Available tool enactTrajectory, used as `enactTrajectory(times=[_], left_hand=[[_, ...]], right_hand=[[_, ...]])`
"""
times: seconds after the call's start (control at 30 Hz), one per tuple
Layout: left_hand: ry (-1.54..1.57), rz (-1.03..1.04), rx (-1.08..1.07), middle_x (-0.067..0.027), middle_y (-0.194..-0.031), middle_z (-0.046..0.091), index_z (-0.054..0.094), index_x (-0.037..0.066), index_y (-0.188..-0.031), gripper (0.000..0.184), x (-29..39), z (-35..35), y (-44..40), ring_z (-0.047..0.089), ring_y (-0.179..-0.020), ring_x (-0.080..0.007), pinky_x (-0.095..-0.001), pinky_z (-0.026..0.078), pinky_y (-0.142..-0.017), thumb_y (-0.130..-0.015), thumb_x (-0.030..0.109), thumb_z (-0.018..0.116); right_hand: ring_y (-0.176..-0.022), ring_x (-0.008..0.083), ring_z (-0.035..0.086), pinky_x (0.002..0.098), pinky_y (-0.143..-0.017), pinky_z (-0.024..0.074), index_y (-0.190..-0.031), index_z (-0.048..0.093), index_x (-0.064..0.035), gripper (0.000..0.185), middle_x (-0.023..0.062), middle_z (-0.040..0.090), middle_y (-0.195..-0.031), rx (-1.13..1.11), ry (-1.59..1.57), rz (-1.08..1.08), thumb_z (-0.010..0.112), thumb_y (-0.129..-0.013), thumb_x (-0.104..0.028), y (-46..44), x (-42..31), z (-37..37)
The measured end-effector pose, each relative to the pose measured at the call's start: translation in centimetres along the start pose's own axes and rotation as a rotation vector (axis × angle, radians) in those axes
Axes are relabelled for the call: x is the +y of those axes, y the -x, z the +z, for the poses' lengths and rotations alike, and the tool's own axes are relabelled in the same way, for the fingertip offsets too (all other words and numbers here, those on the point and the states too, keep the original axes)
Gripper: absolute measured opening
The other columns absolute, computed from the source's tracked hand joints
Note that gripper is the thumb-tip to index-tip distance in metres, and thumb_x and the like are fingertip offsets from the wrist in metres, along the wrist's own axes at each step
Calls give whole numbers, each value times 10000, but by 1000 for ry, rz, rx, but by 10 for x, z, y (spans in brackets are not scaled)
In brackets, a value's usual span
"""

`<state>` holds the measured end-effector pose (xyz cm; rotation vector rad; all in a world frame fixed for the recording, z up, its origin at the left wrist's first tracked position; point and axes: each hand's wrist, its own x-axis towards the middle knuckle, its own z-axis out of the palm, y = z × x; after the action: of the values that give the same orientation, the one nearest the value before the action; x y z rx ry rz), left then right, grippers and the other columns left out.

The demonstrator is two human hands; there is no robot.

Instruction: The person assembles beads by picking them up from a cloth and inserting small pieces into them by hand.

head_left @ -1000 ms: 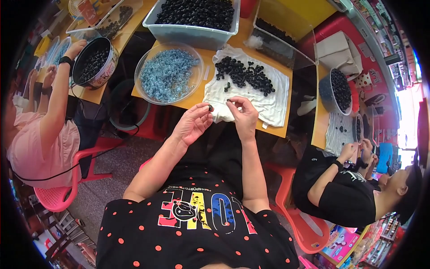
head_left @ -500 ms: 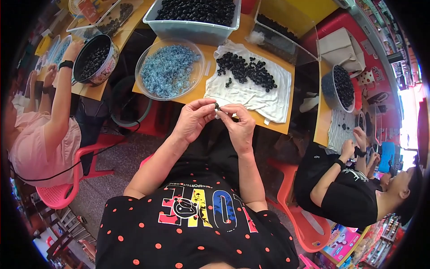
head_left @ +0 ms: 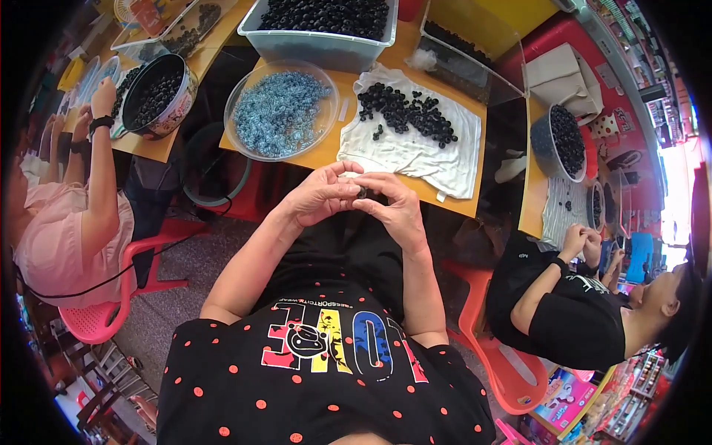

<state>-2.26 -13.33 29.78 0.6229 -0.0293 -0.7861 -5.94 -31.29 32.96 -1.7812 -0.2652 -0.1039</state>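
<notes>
My left hand [head_left: 322, 196] and my right hand [head_left: 393, 208] meet in front of the table's near edge. Between their fingertips is a small dark round piece [head_left: 362, 192], mostly covered by the fingers and too small to name. Just beyond, a white cloth [head_left: 452, 159] carries a spread of small black round pieces [head_left: 408, 111]. Left of the cloth stands a round clear tub [head_left: 231, 132] of small translucent blue pieces [head_left: 278, 111].
Behind the tub is a plastic bin [head_left: 319, 50] full of black pieces. A clear box [head_left: 460, 70] stands at the back right. Co-workers sit on both sides: one in a pink top [head_left: 70, 237], another in black [head_left: 578, 319]. A red chair [head_left: 512, 378] is at right.
My hands have drawn closer together, and my fingers now cover more of the small piece. The co-worker on the left has raised a hand; the right one's hands have come together.
</notes>
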Motion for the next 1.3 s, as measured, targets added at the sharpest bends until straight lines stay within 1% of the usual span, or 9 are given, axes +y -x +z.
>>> enactTrajectory(times=[0.3, 0.43, 0.57, 0.7, 0.83, 0.97, 1.03, 1.07, 1.3], left_hand=[[27, -114, 9, -47, -981, 622, 508, 58, -1132, 367, -19, -13, 2, 631, -810, -113, -250, 544, -741, -825, 51, 710], [18, -113, 47, -43, -1003, 629, 556, 49, -1091, 299, -12, -10, -3, 637, -829, -117, -258, 549, -745, -832, 58, 704], [-435, -176, 117, -78, -958, 672, 590, 4, -1129, 297, 38, -2, -23, 667, -803, -152, -261, 550, -729, -851, 65, 674], [-736, 267, 284, -63, -919, 675, 652, 0, -1050, 264, 136, 13, -79, 652, -827, -151, -301, 538, -775, -826, 130, 705], [-945, 610, 591, -139, -1108, 633, 400, -32, -1388, 593, 201, 24, -125, 614, -943, -201, -292, 508, -827, -906, 227, 629], [-1474, 526, 440, -150, -1013, 693, 589, -23, -1194, 387, 136, 8, -119, 640, -926, -149, -293, 492, -832, -872, 191, 584], [-1594, 458, 433, -231, -1129, 625, 591, -19, -1170, 339, 82, 6, -115, 602, -1074, -346, -390, 458, -949, -872, 138, 550], [-1737, 513, 430, -255, -1169, 602, 548, -57, -1219, 367, 60, -6, -117, 577, -1150, -300, -374, 437, -989, -891, 107, 523], [-1992, 565, 467, -279, -1352, 422, 478, -50, -1234, 398, -9, -43, -128, 373, -1271, -461, -453, 350, -1054, -844, 5, 422]], right_hand=[[-775, 118, 610, 227, -709, 472, -1005, 700, -9, 224, 56, 687, -910, -24, 54, 51, 726, -783, -34, 17, 6, 3], [-926, 95, 562, 222, -826, 438, -1192, 617, -28, 421, 47, 657, -1068, -71, -36, 35, 737, -792, -84, 20, 21, 0], [-937, 119, 563, 271, -878, 452, -1311, 516, -27, 500, 56, 635, -1150, 74, -336, 191, 691, -850, -111, 36, 38, -2], [-953, 89, 585, 228, -877, 451, -1250, 556, 14, 370, 82, 654, -1095, 140, -406, 313, 634, -911, -110, 48, 51, -4], [-949, 98, 604, 222, -847, 469, -1223, 575, 15, 322, 78, 668, -1052, 143, -380, 319, 613, -920, -85, 50, 56, -4], [-935, 99, 616, 222, -839, 476, -1201, 593, 15, 299, 76, 677, -1034, 154, -347, 337, 613, -919, -82, 50, 58, -14], [-926, 99, 624, 221, -833, 479, -1178, 609, 18, 279, 76, 685, -1017, 159, -292, 341, 612, -917, -81, 50, 61, -18], [-924, 100, 630, 219, -832, 480, -1155, 625, 20, 260, 77, 692, -1003, 170, -282, 345, 611, -913, -75, 48, 60, -19], [-886, 106, 651, 229, -813, 491, -1104, 657, 13, 228, 82, 706, -975, 174, -197, 304, 624, -899, -80, 49, 53, -26]])
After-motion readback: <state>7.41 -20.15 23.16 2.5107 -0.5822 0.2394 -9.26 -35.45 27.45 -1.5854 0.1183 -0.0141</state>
